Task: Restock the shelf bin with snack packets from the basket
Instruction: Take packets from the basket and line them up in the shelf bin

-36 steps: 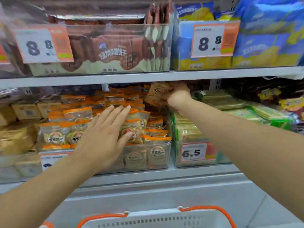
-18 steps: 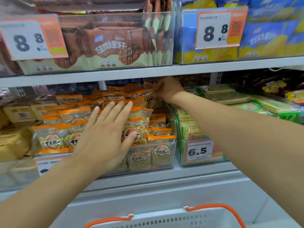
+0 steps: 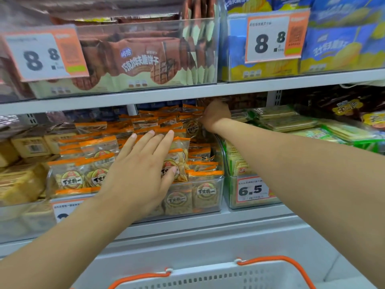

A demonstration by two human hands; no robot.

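Grey shop shelves (image 3: 145, 94) fill the view, stacked with clear bins. The shelf bin (image 3: 200, 203) of orange-topped snack packets (image 3: 98, 176) sits on the lower shelf beside a 6.5 price tag (image 3: 253, 189). The basket (image 3: 218, 277) is cut off below. The left hand (image 3: 139, 170) lies flat, fingers straight, on the front packets. The right hand (image 3: 215, 115) reaches deep; its fingers are hidden, so its grip is unclear.

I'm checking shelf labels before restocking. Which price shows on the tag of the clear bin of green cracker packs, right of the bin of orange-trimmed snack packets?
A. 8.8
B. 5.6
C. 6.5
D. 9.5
C: the red-edged white price tag on the front of the clear bin of green cracker packs reads 6.5; the 8.8 tags hang on the upper shelf.
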